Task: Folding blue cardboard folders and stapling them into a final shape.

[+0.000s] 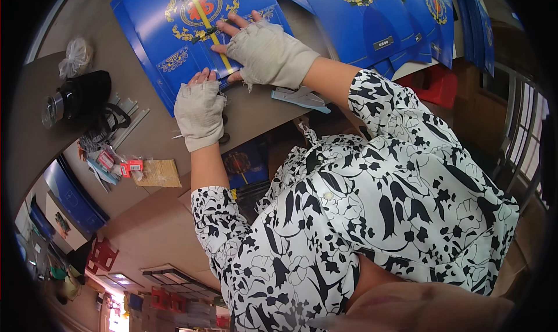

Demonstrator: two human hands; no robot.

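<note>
A blue cardboard box flat (174, 18) with gold ornament lies on the grey-brown table (256, 108). Both my hands wear beige fingerless gloves. My right hand (264, 50) lies flat on the sheet with its fingers spread, pressing near the gold band. My left hand (200, 114) sits at the sheet's near edge, with its fingers bent together over that edge. A dark scissor loop (224, 138) shows just beside my left wrist. My black-and-white patterned sleeves fill the lower part of the view.
More blue flats (372, 18) are stacked at the upper right. A pale blue hand tool (302, 96) lies by my right forearm. A black flask (75, 96), a plastic bag (75, 56), small red packets (131, 166) and a brown card (157, 172) sit to the left. A red stool (436, 85) stands beyond the table.
</note>
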